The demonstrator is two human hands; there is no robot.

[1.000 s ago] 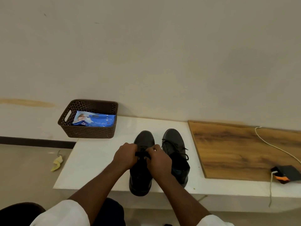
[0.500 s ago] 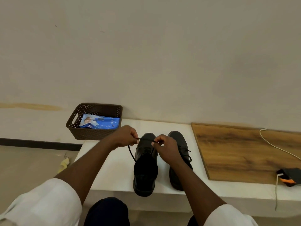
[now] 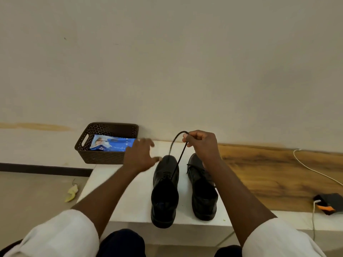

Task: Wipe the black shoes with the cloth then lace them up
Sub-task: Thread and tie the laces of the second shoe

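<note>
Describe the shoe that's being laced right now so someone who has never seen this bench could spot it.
On the white bench against the wall, two black shoes stand side by side between a brown basket and a wooden board. It is the left shoe, nearer the basket. Only its lace is pulled up taut, pinched by the right hand.
</note>
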